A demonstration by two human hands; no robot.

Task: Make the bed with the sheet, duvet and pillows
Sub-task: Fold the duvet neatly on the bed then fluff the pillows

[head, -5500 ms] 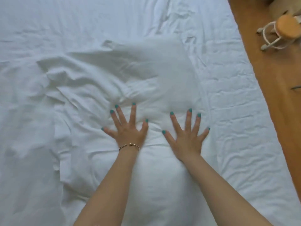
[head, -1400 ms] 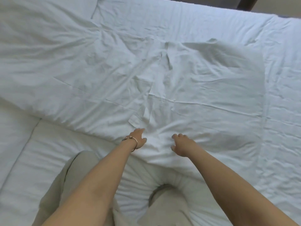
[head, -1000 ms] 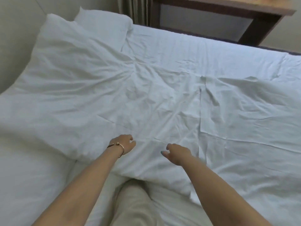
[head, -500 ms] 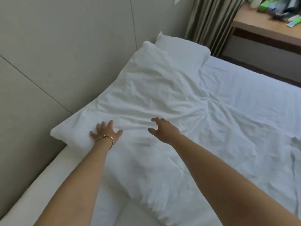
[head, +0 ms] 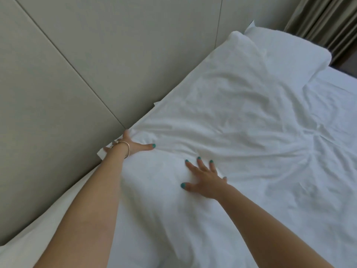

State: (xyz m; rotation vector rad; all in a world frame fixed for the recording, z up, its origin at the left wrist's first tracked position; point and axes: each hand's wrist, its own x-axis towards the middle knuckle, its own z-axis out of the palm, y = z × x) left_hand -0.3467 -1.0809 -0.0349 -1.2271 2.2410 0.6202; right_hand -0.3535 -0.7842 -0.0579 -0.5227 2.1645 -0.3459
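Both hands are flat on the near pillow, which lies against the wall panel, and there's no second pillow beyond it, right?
Not quite. The head view shows a second pillow beyond the near pillow, by the curtain. The left hand and right hand do lie flat, pillow against the wall panel.

White pillow (head: 202, 120), creased, lying flat against padded headboard. Second white pillow (head: 289, 53) beyond it, partly overlapped. White sheet (head: 332, 113) wrinkled alongside.
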